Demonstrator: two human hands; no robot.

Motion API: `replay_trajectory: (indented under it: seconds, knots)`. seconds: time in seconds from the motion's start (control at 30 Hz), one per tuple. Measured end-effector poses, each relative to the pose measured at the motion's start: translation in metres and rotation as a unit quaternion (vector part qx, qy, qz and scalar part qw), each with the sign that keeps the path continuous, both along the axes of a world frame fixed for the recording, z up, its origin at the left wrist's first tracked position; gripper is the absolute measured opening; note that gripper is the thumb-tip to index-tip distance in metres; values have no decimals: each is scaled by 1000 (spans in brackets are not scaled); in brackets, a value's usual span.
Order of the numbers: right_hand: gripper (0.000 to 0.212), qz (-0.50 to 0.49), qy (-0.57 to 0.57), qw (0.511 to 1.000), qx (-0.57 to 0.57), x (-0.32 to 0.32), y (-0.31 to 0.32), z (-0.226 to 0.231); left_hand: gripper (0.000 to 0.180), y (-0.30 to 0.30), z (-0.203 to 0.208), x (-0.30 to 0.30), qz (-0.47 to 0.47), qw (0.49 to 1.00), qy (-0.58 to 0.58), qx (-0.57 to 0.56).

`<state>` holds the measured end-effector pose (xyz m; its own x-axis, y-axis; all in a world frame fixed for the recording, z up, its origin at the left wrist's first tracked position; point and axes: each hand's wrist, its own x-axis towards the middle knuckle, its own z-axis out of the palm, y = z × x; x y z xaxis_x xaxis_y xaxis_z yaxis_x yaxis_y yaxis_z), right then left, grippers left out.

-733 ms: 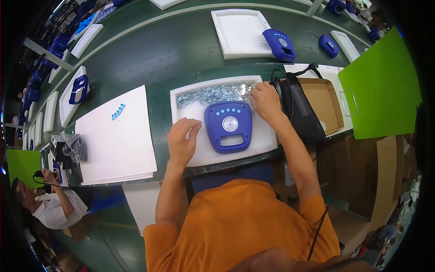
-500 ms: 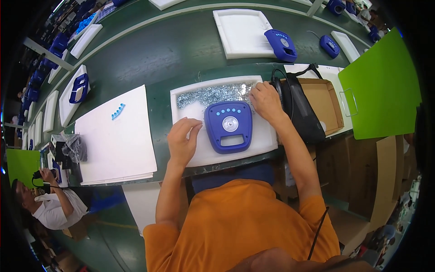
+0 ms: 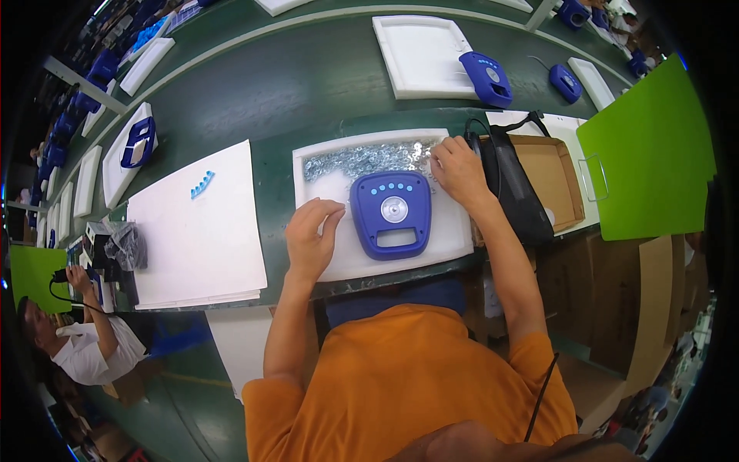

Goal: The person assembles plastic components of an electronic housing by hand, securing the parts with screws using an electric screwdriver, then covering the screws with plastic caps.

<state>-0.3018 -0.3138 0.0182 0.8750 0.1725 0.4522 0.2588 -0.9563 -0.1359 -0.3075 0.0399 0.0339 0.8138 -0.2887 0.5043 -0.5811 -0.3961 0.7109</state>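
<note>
A blue plastic housing lies face up in a white foam tray, its handle opening toward me. It has a row of light-blue buttons and a clear round disc in the middle. Small shiny metal parts are heaped along the tray's far side. My left hand hovers left of the housing, thumb and forefinger pinched; whatever is between them is too small to tell. At the tray's far right, my right hand has its fingers curled together over the edge of the metal parts, their tips partly hidden.
White sheets lie left, bearing a light-blue button strip. To the right are a black bag, a cardboard box and a green panel. More housings sit beyond. A co-worker is at lower left.
My right hand has shifted slightly, its fingers still curled by the metal parts. My left hand keeps its pinch, and the housing stays in the tray. The whole view has moved a little.
</note>
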Motion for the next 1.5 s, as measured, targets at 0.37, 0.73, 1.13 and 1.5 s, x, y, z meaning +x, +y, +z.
replay_trajectory:
  seconds: [0.37,0.73,1.13,1.5]
  knots:
    - [13,192,-42,980,41,-56,69,34,8,-17,1,3,-34,999,-12,-14]
    - [21,224,-59,970,-71,-59,66,31,12,-45,-4,6,-69,997,-35,-5]
    - [17,124,-83,986,72,-82,52,37,17,-68,-10,3,-117,960,-178,184]
    - [17,107,-43,988,102,-90,54,33,18,-57,-6,-13,-109,950,-174,237]
